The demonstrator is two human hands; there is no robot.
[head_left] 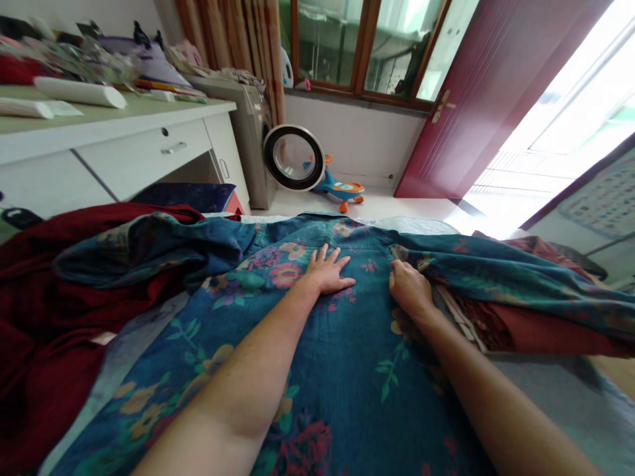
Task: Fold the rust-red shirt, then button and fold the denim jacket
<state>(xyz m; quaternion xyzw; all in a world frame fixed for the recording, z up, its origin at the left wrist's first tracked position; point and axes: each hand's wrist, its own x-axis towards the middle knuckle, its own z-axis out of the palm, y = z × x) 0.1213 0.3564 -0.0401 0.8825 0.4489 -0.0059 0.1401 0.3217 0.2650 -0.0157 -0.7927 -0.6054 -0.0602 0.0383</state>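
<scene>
A teal floral shirt (347,344) lies spread out in front of me, its collar at the far side and its sleeves stretched to the left and right. My left hand (327,272) rests flat on the upper middle of the cloth, fingers spread. Near the right armhole, my right hand (409,285) is closed with the fingers curled on the shirt's edge, pinching the fabric there. The right sleeve (516,271) runs over a stack of folded reddish clothes (540,330). On the left, the other sleeve (159,248) lies over dark red clothing (44,330).
A white desk (143,142) with clutter on top stands at the left. Behind it is a washing machine (245,112) with its round door (294,158) swung out. A blue and orange ride-on toy (342,188) sits on the floor. At the right, a red door (461,99) stands ajar.
</scene>
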